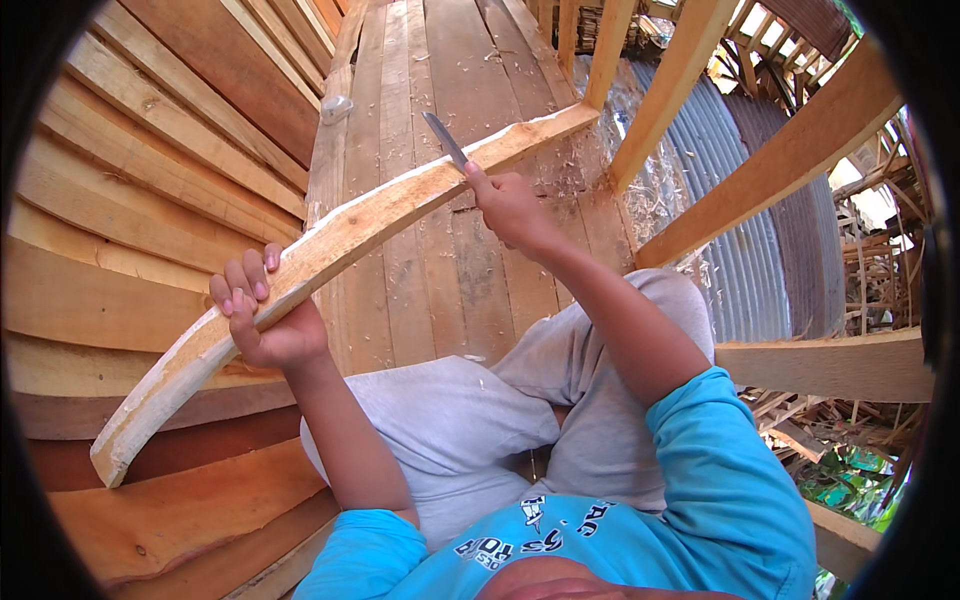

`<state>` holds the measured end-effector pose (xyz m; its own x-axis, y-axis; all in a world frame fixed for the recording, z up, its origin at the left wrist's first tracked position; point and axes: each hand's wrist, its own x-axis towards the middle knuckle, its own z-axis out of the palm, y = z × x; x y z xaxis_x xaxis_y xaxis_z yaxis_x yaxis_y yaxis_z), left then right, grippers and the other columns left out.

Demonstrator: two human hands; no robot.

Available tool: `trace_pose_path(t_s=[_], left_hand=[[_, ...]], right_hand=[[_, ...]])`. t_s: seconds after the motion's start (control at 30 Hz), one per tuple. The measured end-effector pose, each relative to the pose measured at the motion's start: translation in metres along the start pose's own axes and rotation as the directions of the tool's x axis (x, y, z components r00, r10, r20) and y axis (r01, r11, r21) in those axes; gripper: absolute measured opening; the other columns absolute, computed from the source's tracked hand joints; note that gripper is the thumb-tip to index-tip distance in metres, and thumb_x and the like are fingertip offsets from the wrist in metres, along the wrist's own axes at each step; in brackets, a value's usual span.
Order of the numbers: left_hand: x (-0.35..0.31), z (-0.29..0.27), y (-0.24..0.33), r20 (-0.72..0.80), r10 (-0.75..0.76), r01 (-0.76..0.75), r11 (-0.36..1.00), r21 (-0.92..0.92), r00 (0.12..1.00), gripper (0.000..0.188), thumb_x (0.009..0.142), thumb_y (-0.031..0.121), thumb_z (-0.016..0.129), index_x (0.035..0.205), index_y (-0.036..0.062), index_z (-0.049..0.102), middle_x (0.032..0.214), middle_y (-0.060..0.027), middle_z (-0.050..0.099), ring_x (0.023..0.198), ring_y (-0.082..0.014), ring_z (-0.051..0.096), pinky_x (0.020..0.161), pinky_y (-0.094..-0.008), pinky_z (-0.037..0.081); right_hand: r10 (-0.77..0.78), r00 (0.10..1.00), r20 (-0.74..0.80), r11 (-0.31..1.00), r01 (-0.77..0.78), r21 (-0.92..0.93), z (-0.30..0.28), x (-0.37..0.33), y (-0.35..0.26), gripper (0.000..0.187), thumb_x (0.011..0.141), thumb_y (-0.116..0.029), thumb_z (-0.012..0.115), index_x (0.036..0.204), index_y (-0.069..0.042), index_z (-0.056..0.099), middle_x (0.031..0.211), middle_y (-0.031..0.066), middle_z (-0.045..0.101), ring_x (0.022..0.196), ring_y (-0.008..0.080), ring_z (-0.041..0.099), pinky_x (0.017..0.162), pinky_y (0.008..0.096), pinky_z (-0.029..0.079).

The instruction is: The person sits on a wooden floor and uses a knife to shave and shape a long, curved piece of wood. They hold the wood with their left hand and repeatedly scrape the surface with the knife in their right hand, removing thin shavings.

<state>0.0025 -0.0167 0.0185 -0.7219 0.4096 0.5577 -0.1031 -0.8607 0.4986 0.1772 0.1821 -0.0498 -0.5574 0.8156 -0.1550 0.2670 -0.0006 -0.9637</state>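
A long wooden beam (370, 212), pale along its far edge, slants across in front of me from lower left to upper right. My left hand (275, 315) is wrapped round its nearer part, fingers over the top and thumb on the near side. In my right hand (510, 208) is a knife (445, 140), its grey blade pointing up and left across the beam's far edge. The knife's handle is hidden inside my closed fingers. The beam's right end lies close to an upright post.
Wood shavings lie scattered on the plank floor (430, 290). Stacked boards (150, 200) form a wall on the left. On the right stand slanting wooden posts (770, 165), with corrugated metal sheets (735, 210) beyond. A small clear plastic item (336, 108) sits near the boards.
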Motion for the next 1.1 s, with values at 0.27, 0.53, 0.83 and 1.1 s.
trace_pose_path(t_s=[0.27, 0.53, 0.83, 1.1], left_hand=[[0.000, 0.001, 0.001, -0.035, -0.005, 0.006, 0.999, 0.042, 0.999, 0.025, 0.077, 0.010, 0.056, 0.079, 0.0214, 0.034, 0.071, 0.0055, 0.030, 0.072, -0.0090, 0.035, 0.086, -0.0315, 0.037], [-0.001, 0.000, 0.002, -0.030, -0.004, 0.004, 1.000, 0.031, 1.000, 0.024, 0.078, 0.009, 0.055, 0.080, 0.0211, 0.034, 0.071, 0.0049, 0.029, 0.072, -0.0097, 0.035, 0.087, -0.0324, 0.036], [0.001, 0.001, 0.000, 0.035, -0.018, 0.017, 1.000, 0.018, 0.999, 0.029, 0.086, 0.015, 0.060, 0.077, 0.0191, 0.033, 0.072, 0.0045, 0.030, 0.074, -0.0103, 0.037, 0.088, -0.0340, 0.039], [0.000, -0.002, 0.005, 0.016, -0.021, 0.021, 0.999, 0.029, 1.000, 0.029, 0.085, 0.014, 0.060, 0.076, 0.0197, 0.032, 0.071, 0.0048, 0.031, 0.074, -0.0100, 0.038, 0.089, -0.0339, 0.039]], right_hand=[[0.347, 0.731, 0.587, 0.710, -0.614, 0.345, -0.032, 0.001, -0.019, 0.056, 0.100, -0.058, 0.040, 0.062, -0.019, 0.029, 0.052, -0.0088, 0.021, 0.040, 0.0046, 0.013, 0.035, 0.0249, 0.009], [0.213, 0.977, -0.022, 0.971, -0.209, 0.115, -0.112, 0.018, -0.012, 0.058, 0.090, -0.061, 0.058, 0.060, -0.015, 0.041, 0.050, -0.0045, 0.038, 0.039, 0.0096, 0.035, 0.037, 0.0286, 0.027], [-0.369, 0.772, -0.517, 0.829, 0.022, -0.559, -0.109, 0.036, 0.034, 0.033, 0.089, -0.031, 0.066, 0.096, 0.001, 0.068, 0.084, 0.0173, 0.072, 0.083, 0.0298, 0.071, 0.075, 0.0386, 0.053], [-0.383, 0.888, -0.255, 0.771, 0.155, -0.618, -0.075, 0.002, -0.007, 0.023, 0.089, -0.023, 0.064, 0.101, -0.003, 0.069, 0.086, 0.0166, 0.071, 0.085, 0.0330, 0.070, 0.075, 0.0417, 0.053]])
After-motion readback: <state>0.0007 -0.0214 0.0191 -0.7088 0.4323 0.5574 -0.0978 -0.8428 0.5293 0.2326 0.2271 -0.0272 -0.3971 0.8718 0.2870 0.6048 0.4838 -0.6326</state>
